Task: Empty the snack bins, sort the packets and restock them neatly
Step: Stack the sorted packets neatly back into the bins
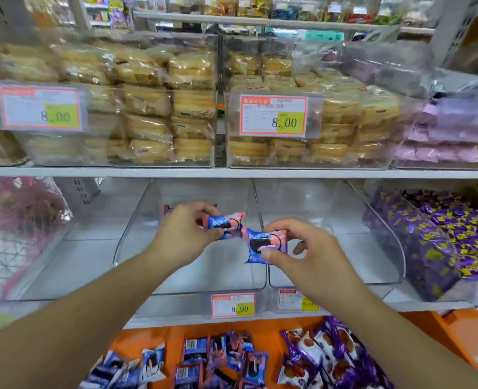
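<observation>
Packets of blue-and-pink sandwich cookies are held over the clear bins on the lower shelf, one in each hand. One cookie packet [224, 223] is pinched between thumb and curled fingers of the left hand [186, 233], above the middle bin [136, 220], which is seen to be nearly bare. A second cookie packet [265, 244] is gripped by the right hand [296, 248], its thumb pressed on the lower front face and its fingers curled over the top edge. This packet is held just over the clear divider between the middle bin and the right-hand bin [352, 248]. The two packets are just beside each other, their near corners almost touching.

Below the shelf edge, an orange surface [288, 329] is covered with a pile of loose cookie packets [218, 363] and, to its right, a pile of purple-and-white packets [330, 357]. A price tag reading 9.90 [233, 305] is fixed to the front of the middle bin. Further right, a bin of purple wrapped snacks [439, 237] is filled. On the shelf above, clear boxes are stacked with yellow cake packets [159, 108], and price tags marked 8.00 [273, 115] are attached.
</observation>
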Action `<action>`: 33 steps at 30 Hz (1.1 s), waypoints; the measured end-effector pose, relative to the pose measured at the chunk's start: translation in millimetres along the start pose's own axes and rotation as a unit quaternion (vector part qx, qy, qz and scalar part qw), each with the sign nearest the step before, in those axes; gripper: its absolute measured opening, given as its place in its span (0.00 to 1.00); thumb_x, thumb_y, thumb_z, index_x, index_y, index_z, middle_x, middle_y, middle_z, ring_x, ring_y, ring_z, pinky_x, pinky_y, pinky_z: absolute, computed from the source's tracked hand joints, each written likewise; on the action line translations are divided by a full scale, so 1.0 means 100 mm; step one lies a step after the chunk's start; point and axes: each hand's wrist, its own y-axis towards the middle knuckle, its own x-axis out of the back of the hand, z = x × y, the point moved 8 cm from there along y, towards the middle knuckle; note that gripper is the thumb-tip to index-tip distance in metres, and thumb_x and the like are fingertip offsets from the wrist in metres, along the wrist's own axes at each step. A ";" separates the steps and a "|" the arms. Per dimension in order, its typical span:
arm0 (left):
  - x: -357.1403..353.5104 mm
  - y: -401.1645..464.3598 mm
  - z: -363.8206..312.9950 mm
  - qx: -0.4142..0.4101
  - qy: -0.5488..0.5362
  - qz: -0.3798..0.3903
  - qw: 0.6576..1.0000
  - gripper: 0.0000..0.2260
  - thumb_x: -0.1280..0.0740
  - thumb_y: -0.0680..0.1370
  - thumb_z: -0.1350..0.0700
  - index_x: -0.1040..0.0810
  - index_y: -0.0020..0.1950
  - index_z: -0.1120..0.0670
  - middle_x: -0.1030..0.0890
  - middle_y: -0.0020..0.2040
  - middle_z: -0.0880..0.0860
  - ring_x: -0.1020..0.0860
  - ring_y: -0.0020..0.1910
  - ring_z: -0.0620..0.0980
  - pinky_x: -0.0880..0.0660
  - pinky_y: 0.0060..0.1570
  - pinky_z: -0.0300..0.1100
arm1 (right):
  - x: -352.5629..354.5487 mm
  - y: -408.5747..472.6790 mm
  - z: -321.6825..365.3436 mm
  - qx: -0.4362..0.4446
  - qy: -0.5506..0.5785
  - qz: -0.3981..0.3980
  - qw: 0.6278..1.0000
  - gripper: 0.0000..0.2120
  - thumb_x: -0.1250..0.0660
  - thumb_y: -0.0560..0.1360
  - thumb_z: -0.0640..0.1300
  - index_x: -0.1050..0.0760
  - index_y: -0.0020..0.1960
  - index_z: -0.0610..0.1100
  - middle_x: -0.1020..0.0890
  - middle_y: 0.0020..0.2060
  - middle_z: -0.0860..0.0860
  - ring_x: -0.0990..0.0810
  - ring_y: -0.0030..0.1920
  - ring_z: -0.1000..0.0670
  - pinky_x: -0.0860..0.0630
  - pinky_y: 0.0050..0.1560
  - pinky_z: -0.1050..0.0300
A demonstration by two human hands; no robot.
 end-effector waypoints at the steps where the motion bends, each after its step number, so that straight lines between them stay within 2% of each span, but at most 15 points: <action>1: -0.08 0.17 0.03 -0.006 0.011 -0.003 1.000 0.11 0.20 0.70 0.56 0.18 0.47 0.45 0.15 0.44 0.45 0.16 0.45 0.50 0.21 0.42 0.45 | -0.02 0.01 -0.05 0.001 0.004 0.002 1.000 0.09 0.24 0.76 0.51 0.20 0.51 0.63 0.17 0.46 0.67 0.24 0.51 0.64 0.28 0.45 0.69; 3: -0.24 0.48 0.10 -0.025 0.045 -0.013 0.999 0.10 0.21 0.71 0.57 0.17 0.47 0.46 0.15 0.44 0.45 0.17 0.45 0.49 0.21 0.42 0.41 | -0.05 0.03 -0.14 -0.002 0.009 -0.002 1.000 0.09 0.24 0.75 0.54 0.20 0.52 0.65 0.18 0.47 0.69 0.24 0.51 0.62 0.28 0.46 0.69; 7: -0.53 0.88 0.21 -0.080 0.118 -0.017 0.990 0.10 0.22 0.72 0.58 0.16 0.51 0.49 0.17 0.47 0.45 0.21 0.45 0.47 0.31 0.40 0.26 | -0.07 0.04 -0.28 -0.022 0.000 -0.005 1.000 0.16 0.25 0.72 0.58 0.22 0.57 0.69 0.17 0.50 0.66 0.24 0.51 0.59 0.26 0.48 0.68; 8: -0.58 0.94 0.24 -0.087 0.131 -0.017 0.987 0.10 0.22 0.72 0.58 0.16 0.51 0.49 0.17 0.47 0.46 0.22 0.45 0.47 0.33 0.39 0.25 | -0.08 0.04 -0.30 -0.024 0.000 -0.001 1.000 0.16 0.25 0.71 0.58 0.23 0.58 0.69 0.17 0.51 0.66 0.24 0.51 0.59 0.26 0.49 0.67; 9: -0.61 0.98 0.27 -0.094 0.141 -0.020 0.985 0.10 0.22 0.71 0.58 0.16 0.50 0.50 0.16 0.46 0.47 0.21 0.44 0.48 0.31 0.40 0.27 | -0.07 0.03 -0.31 -0.025 0.001 0.003 1.000 0.17 0.25 0.71 0.58 0.23 0.58 0.69 0.17 0.52 0.66 0.24 0.52 0.59 0.25 0.49 0.66; 12: -0.71 1.09 0.36 -0.125 0.203 -0.031 0.971 0.08 0.23 0.69 0.56 0.14 0.47 0.48 0.14 0.44 0.51 0.19 0.45 0.56 0.22 0.48 0.45 | -0.07 0.04 -0.31 -0.020 -0.002 0.003 1.000 0.18 0.25 0.71 0.58 0.24 0.59 0.69 0.17 0.53 0.67 0.24 0.53 0.59 0.25 0.49 0.65; 15: -0.72 1.13 0.43 -0.131 0.287 -0.068 0.947 0.07 0.24 0.70 0.51 0.14 0.47 0.43 0.18 0.43 0.52 0.21 0.46 0.60 0.24 0.48 0.48 | -0.07 0.04 -0.30 -0.017 0.001 0.007 1.000 0.18 0.26 0.71 0.59 0.24 0.59 0.70 0.17 0.51 0.69 0.24 0.53 0.60 0.26 0.51 0.69; 17: -0.71 1.12 0.41 -0.136 0.293 -0.099 0.941 0.08 0.23 0.71 0.52 0.13 0.50 0.44 0.22 0.46 0.54 0.25 0.49 0.62 0.27 0.49 0.48 | -0.08 0.04 -0.30 -0.017 -0.001 0.015 1.000 0.18 0.26 0.71 0.60 0.25 0.59 0.70 0.17 0.51 0.69 0.24 0.53 0.60 0.25 0.51 0.68; 22: -0.72 1.10 0.39 -0.138 0.279 -0.130 0.941 0.12 0.23 0.73 0.56 0.13 0.56 0.50 0.25 0.51 0.57 0.28 0.54 0.63 0.28 0.53 0.52 | -0.09 0.05 -0.32 -0.011 0.006 0.003 1.000 0.18 0.25 0.70 0.59 0.23 0.59 0.68 0.17 0.52 0.66 0.23 0.52 0.57 0.25 0.51 0.67; 27: -0.69 1.04 0.39 -0.116 0.263 -0.105 0.952 0.17 0.24 0.74 0.54 0.17 0.62 0.48 0.25 0.54 0.55 0.28 0.57 0.60 0.30 0.57 0.49 | -0.10 0.03 -0.32 -0.012 0.005 0.005 1.000 0.17 0.24 0.71 0.57 0.22 0.57 0.68 0.18 0.52 0.66 0.24 0.52 0.57 0.25 0.51 0.64; 29: -0.61 0.93 0.30 -0.103 0.195 -0.083 0.972 0.14 0.25 0.75 0.55 0.17 0.60 0.48 0.22 0.52 0.54 0.24 0.54 0.57 0.27 0.56 0.43 | -0.11 0.02 -0.27 -0.001 0.017 0.003 1.000 0.14 0.23 0.72 0.53 0.20 0.55 0.65 0.19 0.52 0.65 0.23 0.51 0.57 0.25 0.50 0.64; 31: -0.51 0.74 0.14 -0.058 0.071 -0.041 0.995 0.09 0.28 0.78 0.56 0.16 0.57 0.48 0.19 0.49 0.50 0.20 0.48 0.49 0.26 0.48 0.31 | -0.13 0.01 -0.24 0.002 0.032 0.003 0.999 0.14 0.21 0.72 0.48 0.18 0.53 0.62 0.20 0.52 0.63 0.21 0.48 0.56 0.23 0.47 0.61; 33: -0.41 0.44 -0.10 -0.044 -0.038 0.006 0.998 0.06 0.30 0.81 0.57 0.16 0.55 0.48 0.15 0.48 0.46 0.18 0.46 0.43 0.27 0.44 0.28 | -0.15 0.02 -0.22 -0.005 0.052 -0.001 0.999 0.15 0.20 0.72 0.46 0.18 0.53 0.60 0.20 0.51 0.60 0.20 0.45 0.53 0.21 0.45 0.59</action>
